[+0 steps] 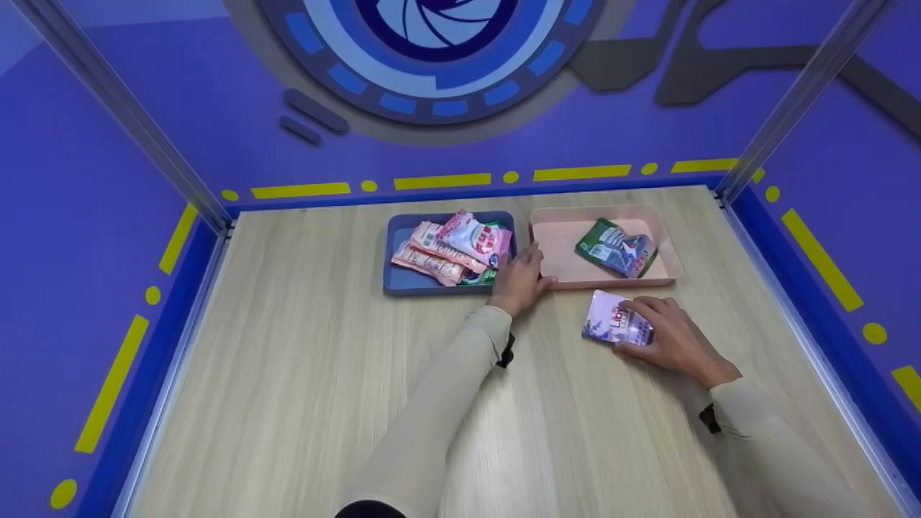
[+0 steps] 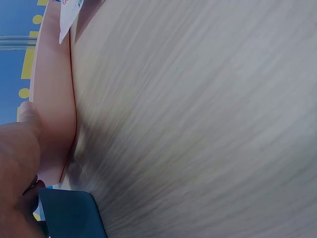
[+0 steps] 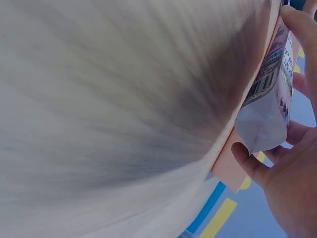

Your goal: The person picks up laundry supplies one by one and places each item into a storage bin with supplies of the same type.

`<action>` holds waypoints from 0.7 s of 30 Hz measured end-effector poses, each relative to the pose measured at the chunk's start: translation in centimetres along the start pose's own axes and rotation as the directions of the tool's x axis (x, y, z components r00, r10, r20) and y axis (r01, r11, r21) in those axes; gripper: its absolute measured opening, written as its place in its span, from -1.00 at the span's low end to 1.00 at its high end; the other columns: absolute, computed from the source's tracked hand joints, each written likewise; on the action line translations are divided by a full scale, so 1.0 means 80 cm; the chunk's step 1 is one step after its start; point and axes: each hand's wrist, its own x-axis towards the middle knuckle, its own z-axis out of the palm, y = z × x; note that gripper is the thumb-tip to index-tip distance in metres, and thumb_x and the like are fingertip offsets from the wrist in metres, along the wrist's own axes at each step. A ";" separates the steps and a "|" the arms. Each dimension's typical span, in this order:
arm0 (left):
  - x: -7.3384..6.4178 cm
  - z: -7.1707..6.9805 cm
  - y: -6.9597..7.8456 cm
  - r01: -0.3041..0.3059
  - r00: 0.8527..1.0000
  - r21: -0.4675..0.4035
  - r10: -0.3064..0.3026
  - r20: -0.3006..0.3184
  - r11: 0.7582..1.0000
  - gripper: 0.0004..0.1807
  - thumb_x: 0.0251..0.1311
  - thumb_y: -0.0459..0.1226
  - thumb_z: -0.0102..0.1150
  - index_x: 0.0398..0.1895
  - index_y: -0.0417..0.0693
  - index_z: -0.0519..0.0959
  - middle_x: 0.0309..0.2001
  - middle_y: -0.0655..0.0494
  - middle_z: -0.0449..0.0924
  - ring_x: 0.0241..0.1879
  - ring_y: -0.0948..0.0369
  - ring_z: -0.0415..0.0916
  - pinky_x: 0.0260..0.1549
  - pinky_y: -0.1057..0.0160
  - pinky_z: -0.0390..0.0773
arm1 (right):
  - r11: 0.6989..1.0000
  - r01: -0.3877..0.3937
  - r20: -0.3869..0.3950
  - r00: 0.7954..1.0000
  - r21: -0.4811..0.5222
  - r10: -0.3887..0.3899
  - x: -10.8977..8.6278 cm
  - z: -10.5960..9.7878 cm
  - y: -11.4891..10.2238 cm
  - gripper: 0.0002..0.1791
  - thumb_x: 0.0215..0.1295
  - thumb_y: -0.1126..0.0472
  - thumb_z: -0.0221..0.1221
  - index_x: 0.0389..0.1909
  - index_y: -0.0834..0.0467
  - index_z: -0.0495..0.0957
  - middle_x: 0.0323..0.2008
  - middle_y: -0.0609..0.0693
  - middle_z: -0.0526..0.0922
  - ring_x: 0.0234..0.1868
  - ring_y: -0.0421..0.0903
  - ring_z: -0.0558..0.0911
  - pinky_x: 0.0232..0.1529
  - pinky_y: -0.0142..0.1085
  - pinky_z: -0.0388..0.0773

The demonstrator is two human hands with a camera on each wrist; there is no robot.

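My right hand [image 1: 669, 338] pinches a small purple pouch [image 1: 608, 316] marked Liby, just in front of the pink tray [image 1: 561, 283]. In the right wrist view, the pouch's [image 3: 262, 124] pale bottom and barcode show between thumb and fingers. My left hand [image 1: 519, 282] grips the pink tray's front left corner, beside the blue tray [image 1: 424, 290]. Its thumb lies along the pink wall in the left wrist view; the other fingers are partly hidden. A green and grey packet [image 1: 615, 248] lies inside the pink tray.
Several pink and white packets [image 1: 460, 244] are heaped in the blue tray, with green packaging partly under them. Both trays stand near the back of the wooden table [image 1: 324, 381]. Blue-purple panels [image 1: 180, 108] with metal posts enclose the back and sides.
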 end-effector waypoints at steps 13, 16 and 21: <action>-0.001 0.000 0.000 0.002 1.000 -0.002 -0.002 0.004 1.000 -0.32 0.45 0.15 0.06 0.46 -0.02 0.34 0.59 0.04 0.15 0.55 0.15 0.14 0.55 -0.02 0.00 | 1.000 0.008 -0.038 0.999 0.026 -0.007 -0.005 -0.006 -0.004 -0.16 0.14 -0.22 0.47 0.40 -0.01 0.44 0.34 0.24 0.44 0.30 0.29 0.38 0.25 0.36 0.35; -0.002 -0.002 0.001 0.010 1.000 -0.008 -0.010 0.016 1.000 -0.30 0.46 0.15 0.06 0.49 -0.02 0.32 0.61 0.05 0.12 0.56 0.17 0.11 0.55 -0.03 -0.01 | 1.000 0.013 -0.040 0.999 0.027 -0.012 -0.006 -0.009 -0.005 -0.17 0.15 -0.22 0.46 0.39 0.00 0.44 0.34 0.24 0.43 0.32 0.29 0.37 0.26 0.38 0.33; -0.002 -0.003 0.002 0.023 0.999 -0.015 -0.023 0.036 1.000 -0.28 0.47 0.16 0.04 0.54 0.00 0.28 0.63 0.09 0.07 0.57 0.19 0.07 0.56 -0.05 -0.06 | 0.999 0.004 -0.029 1.000 0.039 -0.003 -0.007 -0.011 -0.006 -0.18 0.17 -0.22 0.45 0.40 0.00 0.44 0.35 0.24 0.42 0.33 0.31 0.36 0.27 0.39 0.32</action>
